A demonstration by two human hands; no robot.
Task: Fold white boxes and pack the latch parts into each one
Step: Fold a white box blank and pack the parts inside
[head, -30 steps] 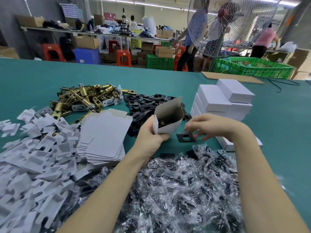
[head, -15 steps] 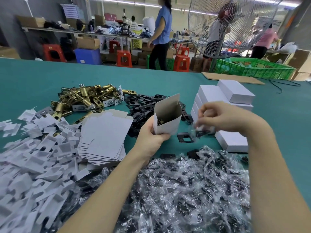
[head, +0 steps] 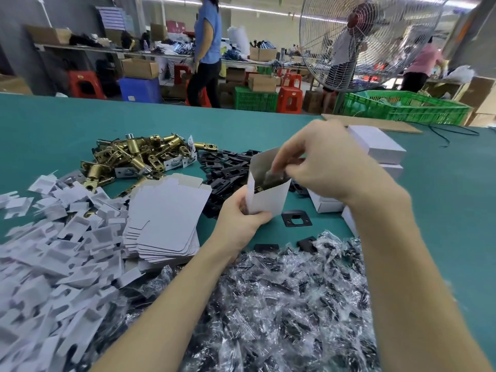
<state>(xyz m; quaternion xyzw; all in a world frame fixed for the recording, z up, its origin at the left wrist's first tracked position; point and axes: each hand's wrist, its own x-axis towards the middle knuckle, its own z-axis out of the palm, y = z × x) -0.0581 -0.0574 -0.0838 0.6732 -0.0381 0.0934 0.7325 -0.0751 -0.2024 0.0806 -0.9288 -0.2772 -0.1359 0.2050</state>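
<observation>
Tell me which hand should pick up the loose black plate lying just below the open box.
Right. The left hand grips the open box and must keep it steady; the right hand, at the box mouth, sits nearer the black plate.

right fingertips blurred inside box, closed boxes partly hidden

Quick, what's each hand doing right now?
Left hand: grips the open white box from below.
Right hand: fingers pinch a small plastic packet at the box's mouth; what the packet holds cannot be told.
</observation>
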